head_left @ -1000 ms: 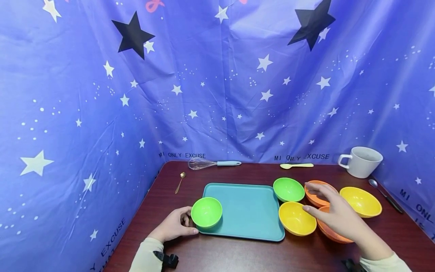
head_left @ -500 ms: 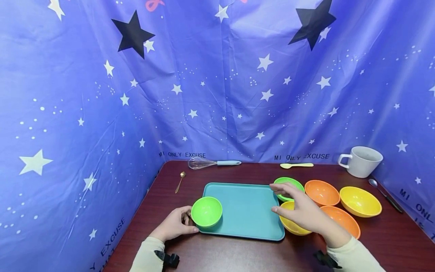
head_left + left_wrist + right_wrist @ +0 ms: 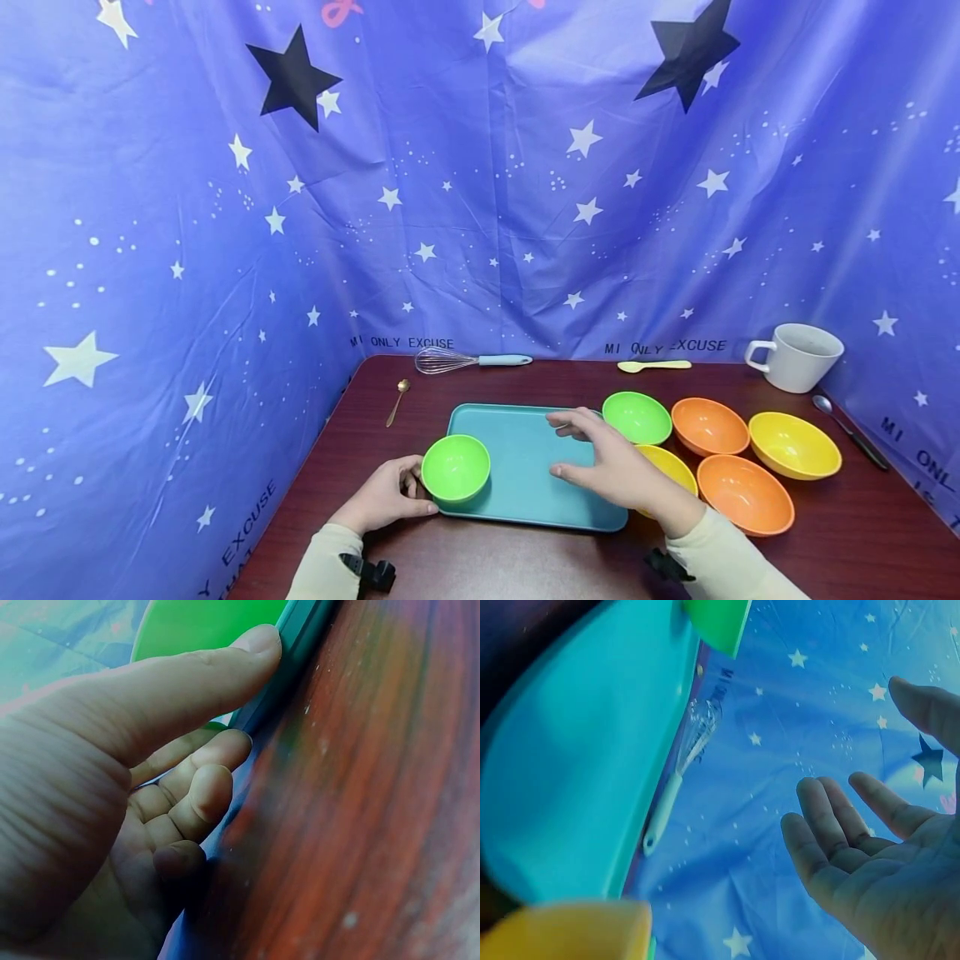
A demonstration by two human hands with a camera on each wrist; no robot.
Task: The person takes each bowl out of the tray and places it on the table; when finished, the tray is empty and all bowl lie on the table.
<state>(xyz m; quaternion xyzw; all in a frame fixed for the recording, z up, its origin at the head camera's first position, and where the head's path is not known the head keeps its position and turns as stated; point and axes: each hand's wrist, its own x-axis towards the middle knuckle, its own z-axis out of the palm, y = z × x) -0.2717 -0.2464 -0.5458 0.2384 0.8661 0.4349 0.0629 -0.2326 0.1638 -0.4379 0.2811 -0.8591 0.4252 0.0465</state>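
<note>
A light green bowl [image 3: 455, 467] sits on the front left corner of a teal tray [image 3: 551, 479]. My left hand [image 3: 390, 493] is at that corner, close beside the bowl. In the left wrist view the thumb [image 3: 259, 656] lies at the tray's rim, with the other fingers curled below it at the edge. Over the tray's right part, my right hand [image 3: 607, 462] hovers with fingers and thumb spread and nothing in its grasp. Its forearm partly hides a yellow bowl [image 3: 670, 468] just right of the tray.
Right of the tray stand a second green bowl [image 3: 637, 418], orange bowls [image 3: 710, 426] and another yellow bowl [image 3: 795, 446]. A grey mug [image 3: 802, 358] and dark-handled spoon [image 3: 851, 432] are farther right. A whisk [image 3: 472, 360], pale yellow spoon [image 3: 654, 366] and small gold spoon [image 3: 397, 403] lie behind.
My right hand has swept left from over the orange bowls, past the green and yellow ones, to above the tray. The left hand and the bowl beside it have stayed put.
</note>
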